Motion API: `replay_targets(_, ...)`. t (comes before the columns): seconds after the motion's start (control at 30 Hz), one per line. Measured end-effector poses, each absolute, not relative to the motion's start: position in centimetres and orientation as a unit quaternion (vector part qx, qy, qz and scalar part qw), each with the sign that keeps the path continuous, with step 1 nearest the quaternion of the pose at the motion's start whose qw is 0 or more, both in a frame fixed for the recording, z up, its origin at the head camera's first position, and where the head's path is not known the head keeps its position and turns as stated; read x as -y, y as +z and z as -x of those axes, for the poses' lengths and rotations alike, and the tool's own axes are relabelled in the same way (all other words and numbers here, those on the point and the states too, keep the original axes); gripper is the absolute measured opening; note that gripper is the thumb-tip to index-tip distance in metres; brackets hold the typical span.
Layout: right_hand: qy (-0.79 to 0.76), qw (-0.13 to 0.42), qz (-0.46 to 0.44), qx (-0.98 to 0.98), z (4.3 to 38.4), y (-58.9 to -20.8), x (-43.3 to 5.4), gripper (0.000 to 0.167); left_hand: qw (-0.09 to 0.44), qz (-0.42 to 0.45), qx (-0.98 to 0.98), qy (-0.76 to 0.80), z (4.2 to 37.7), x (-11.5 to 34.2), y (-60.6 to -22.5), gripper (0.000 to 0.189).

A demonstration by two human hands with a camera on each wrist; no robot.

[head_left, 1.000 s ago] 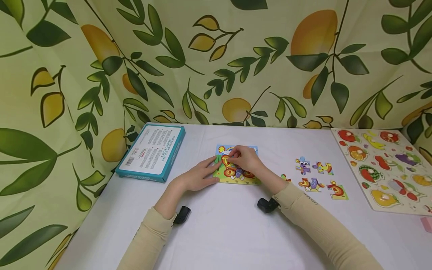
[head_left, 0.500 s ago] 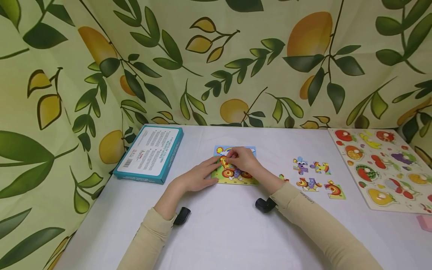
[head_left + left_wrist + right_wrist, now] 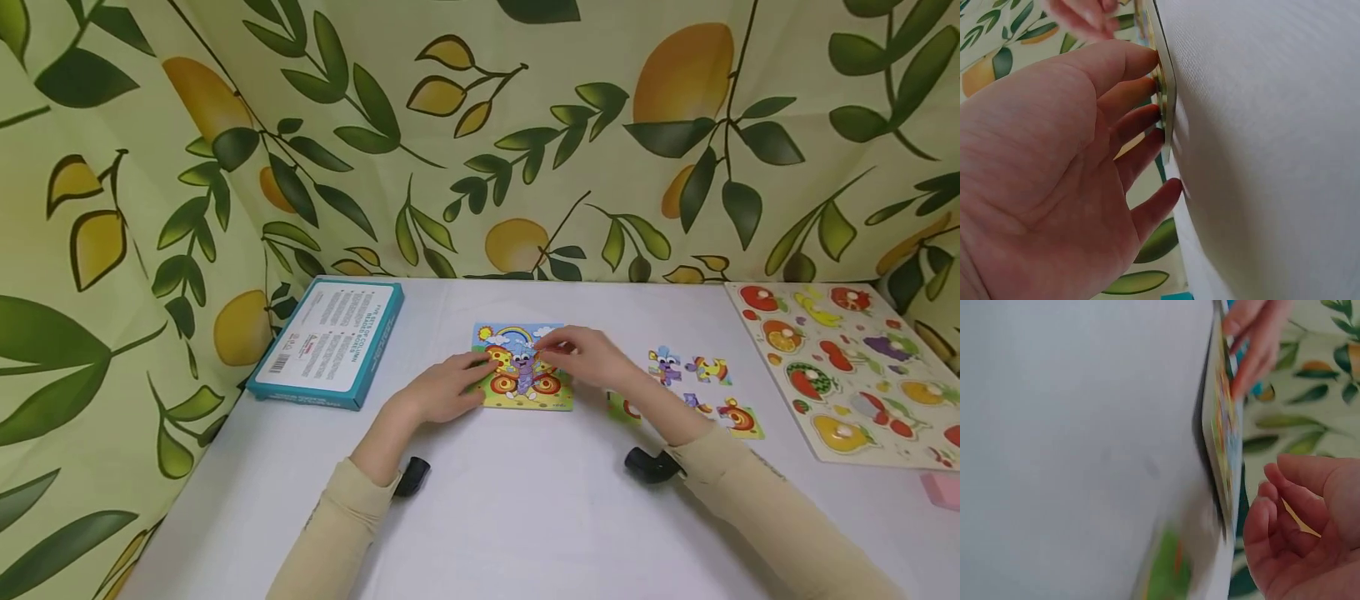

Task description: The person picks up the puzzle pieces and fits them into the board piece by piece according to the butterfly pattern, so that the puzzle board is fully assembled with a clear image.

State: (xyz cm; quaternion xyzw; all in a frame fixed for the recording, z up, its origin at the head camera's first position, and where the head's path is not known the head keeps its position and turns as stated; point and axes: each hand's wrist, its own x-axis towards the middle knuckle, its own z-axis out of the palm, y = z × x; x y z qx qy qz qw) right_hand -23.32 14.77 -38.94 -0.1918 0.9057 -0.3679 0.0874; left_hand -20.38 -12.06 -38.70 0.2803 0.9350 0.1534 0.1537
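Note:
A butterfly jigsaw puzzle (image 3: 525, 398) in a flat square board lies mid-table, with a rainbow and sun along its top. My left hand (image 3: 444, 390) rests its fingertips on the left side of it; the left wrist view shows the fingers (image 3: 1138, 125) spread along the board's edge (image 3: 1169, 94). Above the board's right edge hovers my right hand (image 3: 592, 357), apart from it. Thumb and index finger come close together in the right wrist view, with nothing seen between them. Partly behind the right forearm lie loose jigsaw pieces, among them a purple one (image 3: 666, 368) and a yellow one (image 3: 711, 371).
A teal-edged box (image 3: 326, 342) lies at the back left. At the right lies a wooden fruit peg puzzle (image 3: 847, 375), with a pink block (image 3: 941, 490) beside its near edge. A patterned cloth (image 3: 420, 167) hangs behind the table. Each wrist carries a black device (image 3: 651, 465).
My right hand has left the butterfly's upper left wing and moved right, uncovering the puzzle's middle. The left hand stays at the board's left side.

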Motion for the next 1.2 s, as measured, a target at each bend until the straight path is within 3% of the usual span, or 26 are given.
replay_targets(0.17,-0.324,0.046,0.123,-0.937,22.1,-38.4,-21.7,0.029,0.153,-0.277,-0.936,0.155,20.2,12.3,-38.7,0.055)
replay_targets(0.33,-0.270,0.038,0.074,-0.959,20.8,-39.0,-26.9,0.054,0.149,-0.291,-0.933,0.153,20.2,12.4,-38.9,0.056)
replay_targets(0.47,-0.258,0.047,0.069,-0.963,20.3,-39.8,-28.4,0.070,0.149,-0.288,-0.934,0.153,20.2,12.5,-39.0,0.056)
replay_targets(0.63,-0.270,0.059,0.056,-0.959,20.4,-39.9,-28.2,0.068,0.154,-0.282,-0.934,0.157,20.3,12.5,-38.9,0.056)
replay_targets(0.93,-0.366,0.018,0.042,-0.930,21.4,-38.5,-24.7,0.038,0.162,-0.279,-0.933,0.161,20.3,12.3,-38.6,0.056)
replay_targets(1.2,-0.502,0.117,0.043,-0.856,23.4,-38.7,-16.8,0.039,0.160,-0.297,-0.929,0.152,20.5,12.1,-38.9,0.054)
